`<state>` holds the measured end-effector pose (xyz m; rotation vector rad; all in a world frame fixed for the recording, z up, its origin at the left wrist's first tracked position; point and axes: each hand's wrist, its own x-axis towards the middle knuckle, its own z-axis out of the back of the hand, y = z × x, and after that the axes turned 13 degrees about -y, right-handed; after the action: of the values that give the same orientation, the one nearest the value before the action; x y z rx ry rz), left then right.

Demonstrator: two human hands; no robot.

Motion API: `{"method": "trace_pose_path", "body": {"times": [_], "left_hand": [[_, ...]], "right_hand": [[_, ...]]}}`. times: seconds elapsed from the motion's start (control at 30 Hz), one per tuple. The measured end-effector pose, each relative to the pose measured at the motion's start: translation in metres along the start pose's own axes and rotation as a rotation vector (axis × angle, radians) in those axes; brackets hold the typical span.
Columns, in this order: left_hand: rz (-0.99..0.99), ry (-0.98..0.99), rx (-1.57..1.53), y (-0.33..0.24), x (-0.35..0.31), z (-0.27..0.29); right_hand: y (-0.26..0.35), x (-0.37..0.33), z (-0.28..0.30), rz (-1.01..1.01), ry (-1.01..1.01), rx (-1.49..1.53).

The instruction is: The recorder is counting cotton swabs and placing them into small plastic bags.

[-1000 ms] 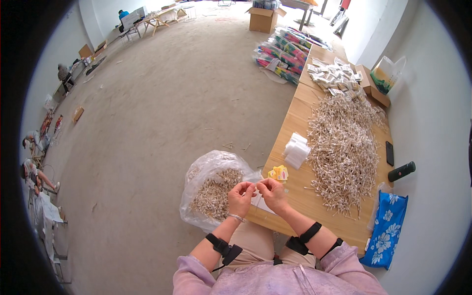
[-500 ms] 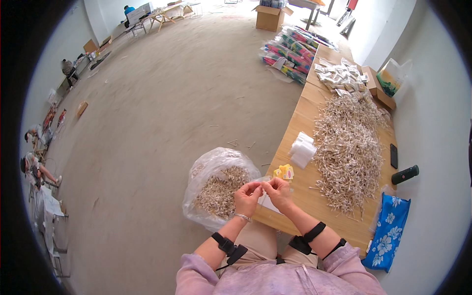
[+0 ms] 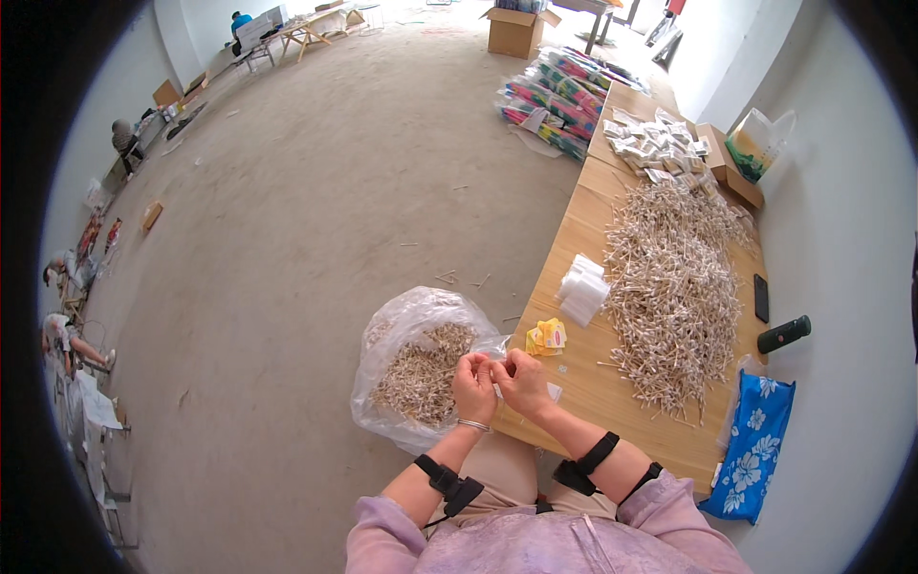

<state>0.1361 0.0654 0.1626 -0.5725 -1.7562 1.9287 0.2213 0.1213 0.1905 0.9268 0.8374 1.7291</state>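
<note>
Swabs (image 3: 674,287) lie on the worktop (image 3: 572,397) right of the right hand (image 3: 523,385) and in a bag (image 3: 364,387) beside the left hand (image 3: 474,392), likely for easy reach. Both hands pinch together, perhaps for precision; whether grasping anything, I cannot tell.

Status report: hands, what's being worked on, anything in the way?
Left hand, right hand pinched close together; held item unclear. Open plastic bag of swabs beside left hand. Yellow cards nearby, apparently not blocking.
</note>
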Motion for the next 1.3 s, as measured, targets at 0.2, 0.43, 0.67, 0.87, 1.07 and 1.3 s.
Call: {"method": "trace_pose_path", "body": {"times": [0.2,0.43,0.67,0.87,1.07,1.3], "left_hand": [[-0.009,-0.070,-0.138,0.004,0.007,-0.007],[-0.229,0.007,0.047,0.011,0.016,0.006],[-0.002,-0.154,-0.226,-0.009,0.011,-0.003],[0.597,-0.124,-0.587,0.006,0.005,-0.009],[0.188,-0.012,-0.273,0.022,0.013,0.004],[0.095,-0.131,-0.209,0.027,0.014,0.002]], "right_hand": [[-0.007,-0.007,-0.003,-0.142,-0.041,0.092],[0.003,0.002,-0.001,0.009,-0.106,-0.085],[0.002,0.001,-0.003,0.282,-0.187,-0.044],[0.003,0.011,0.008,0.760,-0.102,-0.057],[-0.001,0.006,0.007,0.638,-0.048,-0.111],[-0.006,0.007,-0.002,0.742,-0.023,-0.026]]}}
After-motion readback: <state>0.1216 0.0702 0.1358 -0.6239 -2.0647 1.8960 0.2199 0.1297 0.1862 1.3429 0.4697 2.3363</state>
